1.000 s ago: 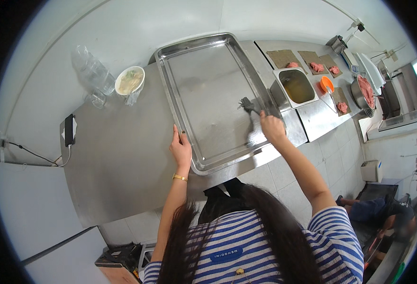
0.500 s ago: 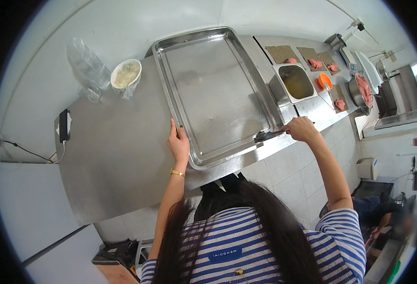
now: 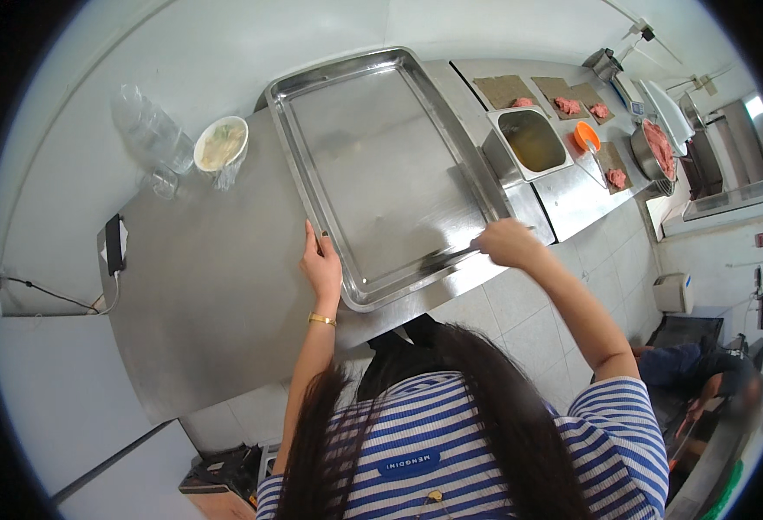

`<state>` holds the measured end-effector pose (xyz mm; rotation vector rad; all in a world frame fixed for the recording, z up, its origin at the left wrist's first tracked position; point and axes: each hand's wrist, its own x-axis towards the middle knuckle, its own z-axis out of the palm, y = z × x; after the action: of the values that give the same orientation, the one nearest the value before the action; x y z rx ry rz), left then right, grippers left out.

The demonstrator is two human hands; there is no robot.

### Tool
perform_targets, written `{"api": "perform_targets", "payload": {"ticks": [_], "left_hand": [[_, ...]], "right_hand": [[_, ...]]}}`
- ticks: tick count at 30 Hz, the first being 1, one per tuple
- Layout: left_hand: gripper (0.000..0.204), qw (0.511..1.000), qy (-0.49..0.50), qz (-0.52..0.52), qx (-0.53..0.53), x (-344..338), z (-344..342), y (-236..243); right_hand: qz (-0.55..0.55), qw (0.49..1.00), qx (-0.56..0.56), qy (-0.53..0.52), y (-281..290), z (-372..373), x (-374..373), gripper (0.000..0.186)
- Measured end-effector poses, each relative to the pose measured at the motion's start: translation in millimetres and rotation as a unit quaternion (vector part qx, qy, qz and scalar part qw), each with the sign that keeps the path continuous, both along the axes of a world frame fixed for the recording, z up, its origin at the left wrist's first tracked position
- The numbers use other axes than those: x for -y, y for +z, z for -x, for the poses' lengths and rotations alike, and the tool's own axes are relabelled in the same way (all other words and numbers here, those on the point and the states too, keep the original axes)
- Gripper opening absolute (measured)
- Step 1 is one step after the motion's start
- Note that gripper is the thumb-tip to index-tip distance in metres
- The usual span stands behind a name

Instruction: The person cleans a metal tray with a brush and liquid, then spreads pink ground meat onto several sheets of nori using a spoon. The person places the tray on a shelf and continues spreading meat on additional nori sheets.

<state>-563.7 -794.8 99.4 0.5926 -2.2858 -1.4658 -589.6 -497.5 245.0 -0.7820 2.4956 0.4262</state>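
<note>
A large shallow metal tray [image 3: 373, 165] lies on the steel table in front of me. My left hand [image 3: 321, 269] is closed on its left rim near the close corner, thumb and a finger pointing away from me. In my right hand [image 3: 509, 243] is a brush [image 3: 452, 256] with a dark head, blurred by motion. Its head lies low over the tray's near right corner, and the handle end sticks out past my fist. Just beyond the tray's right side stands a deep metal container [image 3: 533, 143] of yellowish liquid.
Brown sheets [image 3: 504, 90] with pink meat portions lie at the right, near an orange bowl [image 3: 586, 136] and a metal bowl of meat [image 3: 656, 149]. A white tub [image 3: 222, 145] and clear plastic cups [image 3: 149, 130] stand left. Another person [image 3: 702, 373] is at lower right.
My right hand has moved left with the brush, bringing its head further along the tray's near edge. My left hand has kept its place on the rim.
</note>
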Motion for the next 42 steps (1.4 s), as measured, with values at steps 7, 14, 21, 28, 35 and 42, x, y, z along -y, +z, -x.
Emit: {"api": "perform_targets", "payload": {"ticks": [7,14,21,28,35,42], "left_hand": [[0.047,1.000,-0.004,-0.023,-0.015,0,-1,-7],[0.047,1.000,-0.002,-0.017,-0.019,-2,0,2],[0.047,1.000,0.002,0.004,-0.014,-1,1,2],[0.047,1.000,-0.008,0.012,-0.023,0,0,2],[0.046,1.000,0.006,-0.018,-0.002,-1,1,-6],[0.047,1.000,-0.002,0.001,-0.003,0,-1,0]], "right_hand": [[0.003,1.000,-0.022,-0.009,14,-3,-1,0.012],[0.190,0.977,-0.031,-0.090,48,15,10,0.027],[0.061,0.924,-0.288,-0.245,94,82,-109,0.028],[-0.076,0.963,-0.206,-0.157,30,152,-111,0.015],[-0.022,0.939,-0.263,-0.220,80,144,-143,0.015],[0.135,0.913,-0.174,-0.344,140,99,-151,0.028]]}}
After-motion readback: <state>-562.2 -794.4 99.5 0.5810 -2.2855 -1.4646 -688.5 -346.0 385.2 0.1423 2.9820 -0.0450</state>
